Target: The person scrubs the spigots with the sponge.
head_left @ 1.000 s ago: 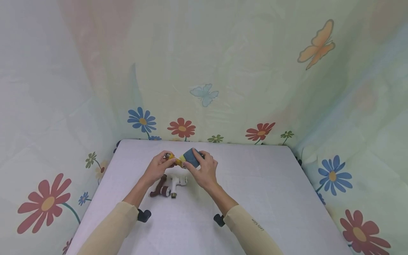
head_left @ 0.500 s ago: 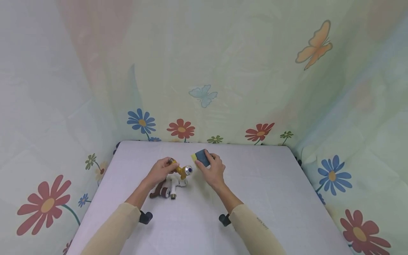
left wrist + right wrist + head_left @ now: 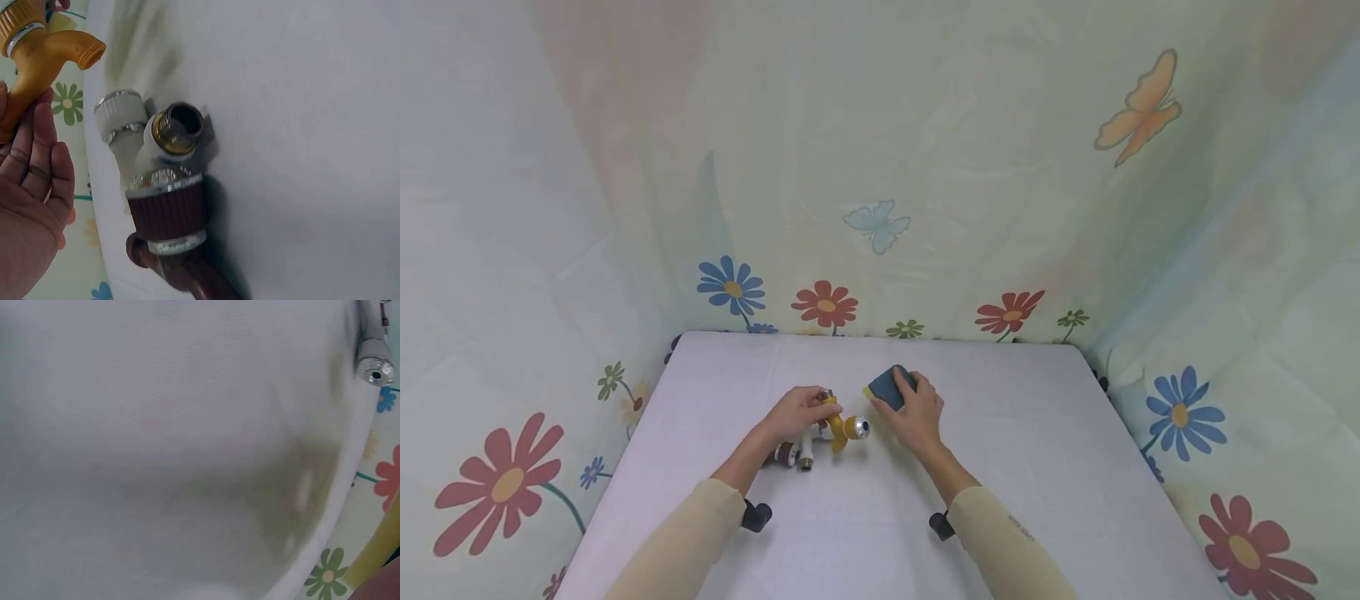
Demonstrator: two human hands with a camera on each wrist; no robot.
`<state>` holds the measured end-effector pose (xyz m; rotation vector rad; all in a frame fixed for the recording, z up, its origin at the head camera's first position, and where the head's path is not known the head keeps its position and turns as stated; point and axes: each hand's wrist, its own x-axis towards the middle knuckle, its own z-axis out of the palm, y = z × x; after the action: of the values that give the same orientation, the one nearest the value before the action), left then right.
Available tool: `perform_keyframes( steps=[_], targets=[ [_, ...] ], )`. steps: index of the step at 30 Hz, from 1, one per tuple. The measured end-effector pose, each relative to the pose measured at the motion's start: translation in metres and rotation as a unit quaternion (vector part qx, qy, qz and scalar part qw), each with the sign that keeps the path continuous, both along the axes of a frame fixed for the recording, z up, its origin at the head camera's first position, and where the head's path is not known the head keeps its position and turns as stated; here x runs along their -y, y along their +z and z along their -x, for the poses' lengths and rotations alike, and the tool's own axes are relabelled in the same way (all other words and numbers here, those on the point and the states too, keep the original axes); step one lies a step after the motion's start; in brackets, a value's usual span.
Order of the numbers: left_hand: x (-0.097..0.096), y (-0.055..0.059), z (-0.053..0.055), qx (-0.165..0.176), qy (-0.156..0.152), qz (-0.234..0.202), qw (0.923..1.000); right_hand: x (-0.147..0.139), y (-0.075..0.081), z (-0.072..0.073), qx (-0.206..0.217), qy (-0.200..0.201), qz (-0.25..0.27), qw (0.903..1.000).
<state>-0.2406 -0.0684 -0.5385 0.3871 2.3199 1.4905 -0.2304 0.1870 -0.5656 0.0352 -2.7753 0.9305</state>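
Note:
My left hand (image 3: pixel 797 412) grips a yellow tap (image 3: pixel 837 423) by its inlet end, just above the table; its chrome-capped knob points right. In the left wrist view the yellow tap (image 3: pixel 47 53) shows its curved spout, with the fingers around its lower end. Below it lie a white tap (image 3: pixel 122 119) with a threaded brass end and a dark red tap (image 3: pixel 169 212). My right hand (image 3: pixel 917 414) holds a sponge (image 3: pixel 889 387), blue with a yellow edge, over the table right of the yellow tap. Only a yellow strip of the sponge (image 3: pixel 378 547) shows in the right wrist view.
A white cloth covers the table (image 3: pixel 1037 450). Fabric walls printed with flowers and butterflies stand along its back and both sides. Black camera mounts (image 3: pixel 757 516) hang at both wrists.
The sponge has come away from the yellow tap and moved right with my right hand. My left hand has lowered the yellow tap toward the table, rightward, and turned its knob end down.

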Motion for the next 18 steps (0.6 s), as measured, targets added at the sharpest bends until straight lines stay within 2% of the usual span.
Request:
perform_keyframes(
  steps=[5, 10, 18],
  targets=[
    [-0.012, -0.006, 0.001, -0.022, -0.017, 0.031, 0.9991, -0.008, -0.011, 0.001, 0.017, 0.001, -0.044, 0.9989],
    [-0.021, -0.015, 0.005, -0.039, -0.024, 0.057, 0.9974, -0.015, -0.015, 0.001, 0.04, 0.007, -0.07, 0.9967],
    [-0.027, -0.016, 0.006, -0.046, -0.021, 0.086, 0.995, -0.023, -0.017, 0.001, 0.062, 0.002, -0.082, 0.9947]
  ],
)
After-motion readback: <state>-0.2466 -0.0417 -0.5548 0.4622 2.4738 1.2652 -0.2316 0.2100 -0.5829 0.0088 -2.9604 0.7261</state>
